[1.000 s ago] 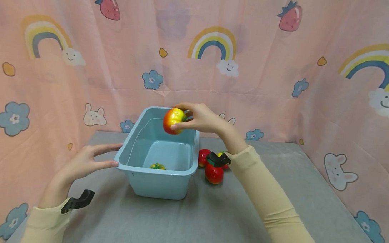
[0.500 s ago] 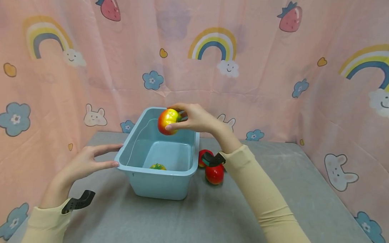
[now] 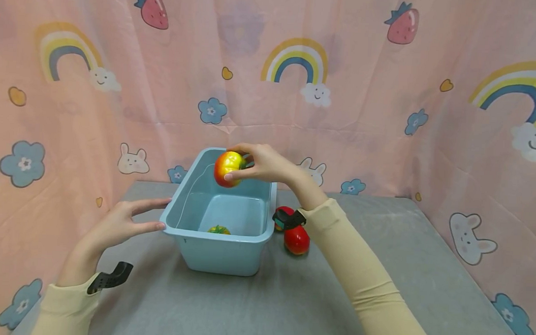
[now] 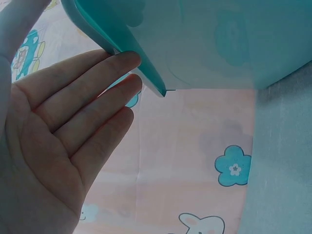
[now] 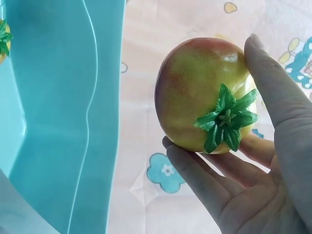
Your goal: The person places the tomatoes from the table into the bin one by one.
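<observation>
Fingers [image 5: 195, 178] and thumb [image 5: 275, 83] of a person's right hand [image 3: 263, 162] pinch a red-and-yellow fruit [image 3: 228, 168] from opposite sides, its green crown [image 5: 226, 118] turned toward the palm. Seen from the head, the fruit is raised against the far part of the opening of a blue tub [image 3: 220, 257], apart from the tub's near wall. At the tub's left side, the person's left hand [image 3: 115, 224] touches the rim with its fingertips; those fingers are nearly straight and slightly parted, with the thumb held well away from them. Inside the tub, close to the near wall, sits a second fruit [image 3: 219, 230], yellow with a green crown and partly hidden by the rim. Just right of the tub, two red fruits [image 3: 297, 241] stand near each other on a gray table [image 3: 335, 273], the farther one partly covered by the black band [image 3: 288, 219] at the right wrist. A similar band shows at the left wrist, below a pale yellow sleeve [image 3: 68, 303]. Behind hangs a pink curtain [image 3: 182, 71] printed with rainbows, strawberries, flowers and rabbits.
</observation>
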`<control>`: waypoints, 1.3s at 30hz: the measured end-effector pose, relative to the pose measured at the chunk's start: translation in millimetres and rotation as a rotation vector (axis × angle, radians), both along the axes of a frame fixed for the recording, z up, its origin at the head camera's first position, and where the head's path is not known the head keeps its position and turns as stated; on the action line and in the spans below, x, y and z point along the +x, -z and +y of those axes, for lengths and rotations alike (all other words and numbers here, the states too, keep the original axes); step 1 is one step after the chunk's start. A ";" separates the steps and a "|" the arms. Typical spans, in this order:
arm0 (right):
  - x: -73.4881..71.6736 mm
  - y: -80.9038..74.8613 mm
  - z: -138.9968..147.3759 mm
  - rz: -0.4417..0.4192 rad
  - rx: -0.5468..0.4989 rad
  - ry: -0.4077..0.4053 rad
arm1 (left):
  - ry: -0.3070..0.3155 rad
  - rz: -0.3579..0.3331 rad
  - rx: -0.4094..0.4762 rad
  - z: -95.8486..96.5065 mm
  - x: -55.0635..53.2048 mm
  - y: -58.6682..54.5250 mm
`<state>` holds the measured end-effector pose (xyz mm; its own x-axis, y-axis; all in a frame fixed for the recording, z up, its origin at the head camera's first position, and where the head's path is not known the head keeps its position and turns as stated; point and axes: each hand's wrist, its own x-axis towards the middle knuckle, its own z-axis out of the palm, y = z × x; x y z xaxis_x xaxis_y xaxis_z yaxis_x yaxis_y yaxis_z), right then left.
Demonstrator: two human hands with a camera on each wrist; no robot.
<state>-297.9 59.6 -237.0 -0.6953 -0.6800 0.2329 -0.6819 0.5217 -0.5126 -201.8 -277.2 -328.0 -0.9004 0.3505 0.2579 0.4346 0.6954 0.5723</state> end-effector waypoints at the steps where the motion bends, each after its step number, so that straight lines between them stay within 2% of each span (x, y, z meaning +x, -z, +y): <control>1: -0.2 0.2 0.7 -0.007 0.000 -0.001 | 0.001 -0.001 0.002 0.5 0.0 -0.3; 8: -0.9 1.1 8.2 -0.076 -0.030 0.013 | 0.021 -0.011 0.017 3.0 -0.1 -1.3; 15: 4.3 2.5 15.2 -0.081 -0.036 0.020 | 0.001 0.013 -0.017 2.8 -0.5 -0.5; 20: 9.3 3.8 20.8 -0.072 -0.067 0.016 | -0.016 0.027 -0.040 2.4 -0.2 -0.2; 26: 15.5 5.8 31.4 -0.044 -0.112 0.014 | -0.001 0.011 -0.019 2.8 0.3 -0.3; 33: 21.0 11.9 43.6 -0.031 -0.150 0.027 | -0.027 0.024 -0.048 0.0 -1.6 2.4; 39: 25.8 17.1 54.4 -0.023 -0.183 0.036 | -0.026 0.022 -0.053 -0.2 -0.7 1.9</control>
